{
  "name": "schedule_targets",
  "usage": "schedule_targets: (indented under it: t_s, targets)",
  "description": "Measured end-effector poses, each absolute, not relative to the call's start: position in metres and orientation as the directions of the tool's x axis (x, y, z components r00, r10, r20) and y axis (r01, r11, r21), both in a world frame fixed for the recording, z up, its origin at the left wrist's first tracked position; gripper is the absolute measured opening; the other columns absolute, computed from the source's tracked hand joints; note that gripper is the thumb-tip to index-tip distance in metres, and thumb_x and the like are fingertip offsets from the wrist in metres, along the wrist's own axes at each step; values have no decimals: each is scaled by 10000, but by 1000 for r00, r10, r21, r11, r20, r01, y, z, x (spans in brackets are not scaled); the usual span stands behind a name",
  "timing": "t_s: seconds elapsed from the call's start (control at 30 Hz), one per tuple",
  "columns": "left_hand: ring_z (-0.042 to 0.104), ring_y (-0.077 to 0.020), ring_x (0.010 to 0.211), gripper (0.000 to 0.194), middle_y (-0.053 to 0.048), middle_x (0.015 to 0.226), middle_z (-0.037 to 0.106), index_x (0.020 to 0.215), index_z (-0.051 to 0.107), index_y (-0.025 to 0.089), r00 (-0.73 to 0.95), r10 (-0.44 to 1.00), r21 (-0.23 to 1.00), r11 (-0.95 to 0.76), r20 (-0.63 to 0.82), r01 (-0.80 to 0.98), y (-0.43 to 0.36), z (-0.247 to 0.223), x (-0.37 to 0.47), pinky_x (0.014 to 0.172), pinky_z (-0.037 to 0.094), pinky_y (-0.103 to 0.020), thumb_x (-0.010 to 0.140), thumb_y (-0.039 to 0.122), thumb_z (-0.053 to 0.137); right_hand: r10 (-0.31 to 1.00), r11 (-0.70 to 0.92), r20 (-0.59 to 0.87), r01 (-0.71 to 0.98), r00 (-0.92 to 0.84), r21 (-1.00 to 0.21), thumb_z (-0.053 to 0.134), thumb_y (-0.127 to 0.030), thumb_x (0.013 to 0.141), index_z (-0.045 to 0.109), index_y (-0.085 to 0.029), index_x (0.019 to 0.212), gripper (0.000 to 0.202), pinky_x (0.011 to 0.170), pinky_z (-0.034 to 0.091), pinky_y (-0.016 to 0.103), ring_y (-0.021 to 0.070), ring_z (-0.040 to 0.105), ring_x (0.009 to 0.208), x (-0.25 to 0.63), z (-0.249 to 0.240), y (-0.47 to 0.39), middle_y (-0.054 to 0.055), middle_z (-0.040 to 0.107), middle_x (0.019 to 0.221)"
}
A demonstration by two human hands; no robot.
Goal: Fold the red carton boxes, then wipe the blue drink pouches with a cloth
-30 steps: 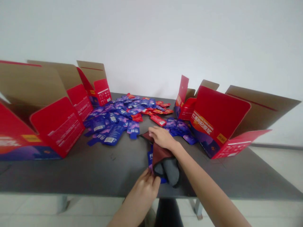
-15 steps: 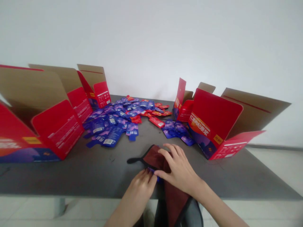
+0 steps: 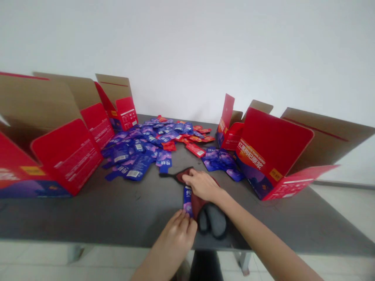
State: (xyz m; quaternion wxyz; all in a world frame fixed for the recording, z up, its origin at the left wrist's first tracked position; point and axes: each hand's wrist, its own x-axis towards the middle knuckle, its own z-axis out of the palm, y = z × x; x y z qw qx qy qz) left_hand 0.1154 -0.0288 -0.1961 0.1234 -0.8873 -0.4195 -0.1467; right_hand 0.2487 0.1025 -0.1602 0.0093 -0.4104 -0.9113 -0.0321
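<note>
Near the table's front edge, my left hand (image 3: 179, 230) is closed with its fingertips on the lower end of a narrow purple-blue sachet (image 3: 188, 201). A brown-red cloth (image 3: 197, 207) with black edging and a black loop lies on the table beside and partly over the sachet. My right hand (image 3: 202, 185) is bent over the cloth's upper part, fingers curled into it. The cloth's near end is folded over, showing a grey side. The sachet's upper end is hidden under the cloth and my right hand.
A heap of purple sachets (image 3: 137, 144) lies further back, with red sachets (image 3: 195, 150) at its right. Several open red cartons (image 3: 68, 152) stand at the left, others (image 3: 260, 152) at the right. A small purple sachet pile (image 3: 219, 160) lies by the right cartons. A white wall (image 3: 187, 54) rises behind.
My right hand has moved forward and curled onto the cloth. The cloth's near end, hanging over the edge before, now lies folded on the table. More of the sachet shows between my hands.
</note>
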Motion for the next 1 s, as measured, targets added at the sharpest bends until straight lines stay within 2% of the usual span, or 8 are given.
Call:
schedule_targets:
  t_s: [0.13, 0.23, 0.33, 0.47, 0.57, 0.67, 0.8, 1.0]
  targets:
    - [631, -196, 948, 296, -140, 1004, 671, 1000, 600, 96, 567, 804, 11, -578, 182, 816, -27, -179, 120, 911, 463, -316, 802, -16, 410, 803, 588, 91, 808, -589, 42, 303, -275, 925, 492, -225, 1051, 233, 587, 285, 248, 153, 522, 739, 244, -140, 125, 55, 536, 954]
    - [627, -190, 956, 292, -136, 992, 672, 988, 607, 99, 568, 812, 17, -575, 135, 818, -26, -174, 122, 926, 448, -305, 797, -20, 422, 771, 618, 195, 786, -607, 5, 284, -286, 938, 479, -229, 1035, 225, 625, 296, 241, 143, 507, 790, 248, -115, 101, 36, 520, 979]
    - [636, -202, 931, 311, -154, 970, 674, 1013, 604, 71, 609, 776, -64, -607, 166, 792, -26, -181, 122, 904, 465, -315, 779, -32, 426, 673, 724, 263, 689, -691, -41, 326, -275, 927, 508, -236, 961, 189, 619, 280, 240, 121, 475, 738, 253, -108, 62, 10, 509, 924]
    - [658, -232, 807, 258, -150, 825, 686, 912, 637, 50, 651, 727, -190, -623, 218, 759, -28, -198, 121, 825, 511, -353, 756, -17, 442, 584, 812, 112, 580, -804, -75, 426, -228, 872, 540, -247, 861, 116, 535, 230, 246, 95, 426, 625, 253, -133, 38, -24, 488, 835]
    - [644, -229, 881, 285, -156, 891, 680, 992, 612, 52, 656, 685, -187, -633, 316, 751, -28, -202, 117, 880, 484, -346, 769, 6, 442, 589, 808, 43, 588, -807, -22, 469, -256, 841, 557, -261, 857, 90, 501, 206, 256, 96, 426, 595, 250, -150, 49, -23, 484, 826]
    - [642, -219, 891, 259, -143, 882, 682, 949, 617, 72, 640, 691, -125, -641, 336, 757, -27, -197, 116, 897, 476, -334, 775, 4, 438, 581, 811, 51, 583, -812, 40, 460, -296, 850, 567, -279, 907, 122, 521, 233, 255, 106, 468, 620, 243, -154, 69, -10, 501, 842]
    - [646, -210, 878, 245, -110, 828, 681, 923, 619, 95, 605, 750, -25, -623, 268, 782, -25, -188, 119, 913, 469, -342, 767, -8, 460, 696, 714, 47, 698, -716, 50, 388, -304, 891, 549, -280, 996, 193, 583, 305, 251, 133, 534, 699, 232, -157, 105, 21, 531, 916]
    - [636, -216, 935, 306, -158, 982, 672, 1012, 597, 66, 593, 776, -36, -600, 215, 799, -24, -185, 121, 897, 478, -326, 755, -34, 466, 788, 605, 137, 796, -600, 8, 304, -283, 928, 494, -238, 1029, 220, 611, 331, 247, 152, 542, 766, 234, -142, 133, 38, 531, 964]
